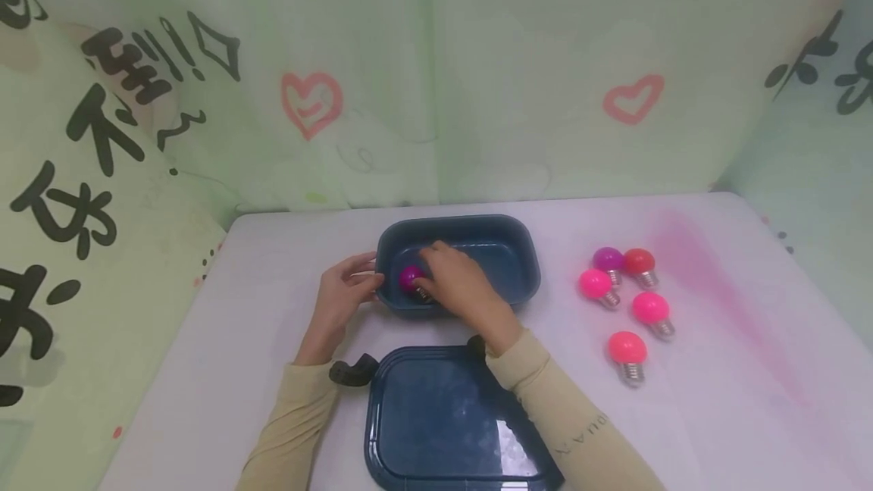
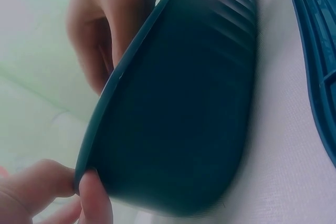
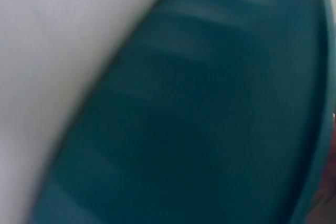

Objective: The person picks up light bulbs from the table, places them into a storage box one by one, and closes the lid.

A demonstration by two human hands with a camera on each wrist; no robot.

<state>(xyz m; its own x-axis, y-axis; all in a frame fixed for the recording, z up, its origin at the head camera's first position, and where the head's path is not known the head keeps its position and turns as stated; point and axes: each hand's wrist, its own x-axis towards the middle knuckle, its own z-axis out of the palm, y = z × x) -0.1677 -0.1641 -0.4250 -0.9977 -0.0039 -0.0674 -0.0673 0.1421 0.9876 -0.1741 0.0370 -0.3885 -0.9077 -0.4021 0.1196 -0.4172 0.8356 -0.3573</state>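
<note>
A dark blue plastic box stands toward the back of the table. My left hand pinches its left end, with thumb and fingers on the rim, as the left wrist view also shows. Inside the box, at its left side, is a purple light bulb with a metal screw base. My right hand reaches over the front wall and holds this bulb, thumb across it and fingers behind. In the right wrist view the box wall fills most of the picture, blurred, and hides the fingertips.
A dark blue lid lies in front of the box, partly under the right forearm. To the right lie several loose bulbs: a purple one, a red one and pink ones. A patterned curtain hangs behind the table.
</note>
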